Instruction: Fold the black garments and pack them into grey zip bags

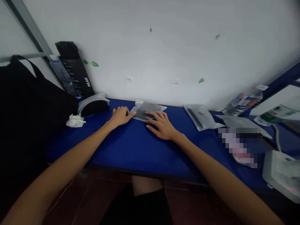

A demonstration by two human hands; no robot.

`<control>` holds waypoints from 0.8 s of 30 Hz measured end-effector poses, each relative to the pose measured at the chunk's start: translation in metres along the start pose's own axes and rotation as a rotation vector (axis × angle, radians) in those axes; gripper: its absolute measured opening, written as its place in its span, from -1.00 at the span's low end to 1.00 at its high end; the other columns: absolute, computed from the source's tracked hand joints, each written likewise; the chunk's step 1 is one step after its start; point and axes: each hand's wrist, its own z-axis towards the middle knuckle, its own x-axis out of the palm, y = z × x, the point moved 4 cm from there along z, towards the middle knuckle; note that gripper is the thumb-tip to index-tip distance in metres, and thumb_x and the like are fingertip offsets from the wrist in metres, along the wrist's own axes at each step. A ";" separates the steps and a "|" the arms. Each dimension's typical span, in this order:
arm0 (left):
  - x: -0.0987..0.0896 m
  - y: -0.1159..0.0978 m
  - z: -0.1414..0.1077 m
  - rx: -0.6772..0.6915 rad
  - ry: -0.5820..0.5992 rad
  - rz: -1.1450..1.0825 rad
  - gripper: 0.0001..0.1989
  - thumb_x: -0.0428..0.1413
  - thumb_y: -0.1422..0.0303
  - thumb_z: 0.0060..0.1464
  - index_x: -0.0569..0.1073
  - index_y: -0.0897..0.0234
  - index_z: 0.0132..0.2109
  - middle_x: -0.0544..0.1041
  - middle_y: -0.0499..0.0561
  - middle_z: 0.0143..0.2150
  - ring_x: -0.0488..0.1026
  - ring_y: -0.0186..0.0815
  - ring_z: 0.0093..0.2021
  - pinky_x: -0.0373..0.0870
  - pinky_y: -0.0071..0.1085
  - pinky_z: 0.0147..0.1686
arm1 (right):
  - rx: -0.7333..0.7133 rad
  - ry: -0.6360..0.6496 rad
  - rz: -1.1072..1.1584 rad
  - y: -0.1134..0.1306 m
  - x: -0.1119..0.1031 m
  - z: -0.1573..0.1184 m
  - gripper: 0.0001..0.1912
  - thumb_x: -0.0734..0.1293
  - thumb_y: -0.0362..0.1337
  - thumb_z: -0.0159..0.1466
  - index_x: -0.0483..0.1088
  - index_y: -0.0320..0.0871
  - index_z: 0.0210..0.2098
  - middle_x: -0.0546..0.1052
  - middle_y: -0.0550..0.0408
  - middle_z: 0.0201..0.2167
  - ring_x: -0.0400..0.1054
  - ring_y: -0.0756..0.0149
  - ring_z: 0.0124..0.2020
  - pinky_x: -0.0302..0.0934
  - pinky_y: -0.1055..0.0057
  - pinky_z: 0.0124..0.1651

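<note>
A frosted translucent plastic bag (150,107) lies flat on the blue table against the wall, with a dark item that bears white lettering inside it. My right hand (162,125) rests palm down on the bag's right part, fingers spread. At the bag's left edge is my left hand (120,116), its fingers bent toward the table and its thumb stretched out onto the bag. Neither hand lifts anything. Part of the dark item is hidden under my right fingers.
Left: a black bag (28,103), crumpled tissue (76,121), a frosted pouch with black contents (95,106), a water bottle (63,76) and a black PEAK package (77,68). Right: another frosted bag (202,117), a plastic bottle (234,104), a white device (282,173). The table's front edge (140,170) runs below my arms.
</note>
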 end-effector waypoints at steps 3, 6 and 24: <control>0.001 -0.005 -0.001 0.041 -0.015 -0.118 -0.58 0.24 -0.08 0.26 0.42 0.18 -0.21 0.61 0.00 -0.28 0.56 -0.08 -0.19 0.35 -0.13 0.00 | -0.010 -0.001 0.004 -0.001 -0.001 0.000 -0.56 0.17 -0.02 0.61 0.54 0.04 0.29 0.34 -0.05 0.50 0.21 -0.13 0.43 0.09 -0.19 0.42; 0.002 -0.011 -0.003 0.110 -0.028 -0.239 -0.66 0.29 0.07 0.25 0.36 0.16 -0.16 0.57 -0.07 -0.33 0.53 -0.18 -0.27 0.34 -0.25 -0.12 | -0.013 -0.009 0.018 -0.002 -0.002 -0.001 -0.53 0.16 -0.02 0.61 0.52 0.06 0.33 0.38 -0.07 0.47 0.25 -0.14 0.38 0.12 -0.16 0.37; 0.002 -0.012 -0.001 0.117 -0.081 -0.253 -0.75 0.28 0.38 0.28 0.36 0.11 -0.01 0.61 -0.10 -0.27 0.55 -0.19 -0.27 0.30 -0.25 -0.15 | -0.017 0.044 0.038 -0.005 -0.002 -0.001 -0.51 0.14 -0.26 0.48 0.57 -0.04 0.24 0.22 -0.06 0.56 0.06 -0.22 0.46 -0.07 -0.30 0.45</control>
